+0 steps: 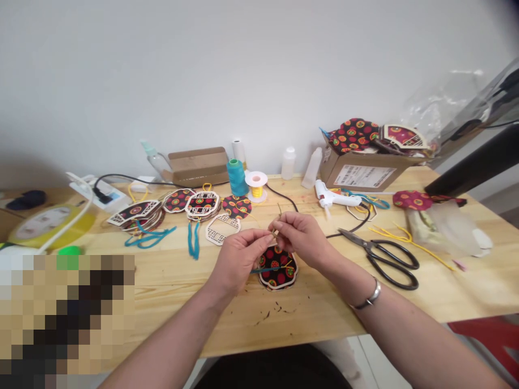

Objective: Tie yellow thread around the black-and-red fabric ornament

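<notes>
My left hand (239, 255) and my right hand (303, 237) meet over the table, fingertips pinched close together. Between them is a thin yellowish-olive cord (279, 209), one end of which sticks up above my right fingers. Just beneath lies a dark, red-patterned fabric piece (274, 270) with a pale scalloped wooden frame, partly hidden by both hands. A blue-green cord with a yellow end lies across it. To the left of my left hand rests a bare wooden lattice frame (219, 229).
Black-handled scissors (391, 262) and a white glue gun (336, 200) lie to the right. A teal thread cone (237, 178) and yellow thread spool (257, 190) stand behind. Stacked ornaments (203, 206) are at left, a cardboard box (357, 172) at back right.
</notes>
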`<state>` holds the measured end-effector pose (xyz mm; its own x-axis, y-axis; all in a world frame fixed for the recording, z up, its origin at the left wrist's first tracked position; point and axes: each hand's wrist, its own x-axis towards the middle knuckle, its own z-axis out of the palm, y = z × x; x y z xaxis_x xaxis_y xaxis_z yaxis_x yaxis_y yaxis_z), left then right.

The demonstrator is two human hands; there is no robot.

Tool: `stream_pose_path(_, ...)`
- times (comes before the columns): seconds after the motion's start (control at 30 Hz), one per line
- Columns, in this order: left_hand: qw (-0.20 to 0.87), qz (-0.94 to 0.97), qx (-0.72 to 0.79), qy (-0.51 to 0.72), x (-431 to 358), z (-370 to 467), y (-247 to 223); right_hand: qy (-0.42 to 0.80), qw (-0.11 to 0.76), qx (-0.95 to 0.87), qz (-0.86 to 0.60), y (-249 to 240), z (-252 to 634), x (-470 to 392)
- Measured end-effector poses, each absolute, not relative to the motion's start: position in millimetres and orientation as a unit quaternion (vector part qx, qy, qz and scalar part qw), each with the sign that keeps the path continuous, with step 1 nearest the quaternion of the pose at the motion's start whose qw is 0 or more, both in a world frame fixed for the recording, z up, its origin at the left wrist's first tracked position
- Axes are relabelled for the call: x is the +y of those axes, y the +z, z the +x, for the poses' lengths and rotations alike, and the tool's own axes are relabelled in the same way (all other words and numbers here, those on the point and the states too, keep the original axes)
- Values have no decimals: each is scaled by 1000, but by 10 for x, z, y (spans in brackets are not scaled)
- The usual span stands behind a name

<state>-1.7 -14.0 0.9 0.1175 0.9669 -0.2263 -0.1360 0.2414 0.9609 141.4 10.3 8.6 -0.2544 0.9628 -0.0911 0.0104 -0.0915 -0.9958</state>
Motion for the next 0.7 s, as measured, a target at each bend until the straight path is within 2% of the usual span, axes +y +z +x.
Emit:
stream_pose_path(0.27,619,424,490,444,-163,-16,39,521,417,-575,-474,128,1430,112)
stream_pose_path(0.5,621,412,490,453,-142,-29,8,598,357,-572,-434,197,1507,117)
stream_pose_path(0.7,618,417,494,448,-146,-40,-12,580,386,-560,-448,117,1477,128)
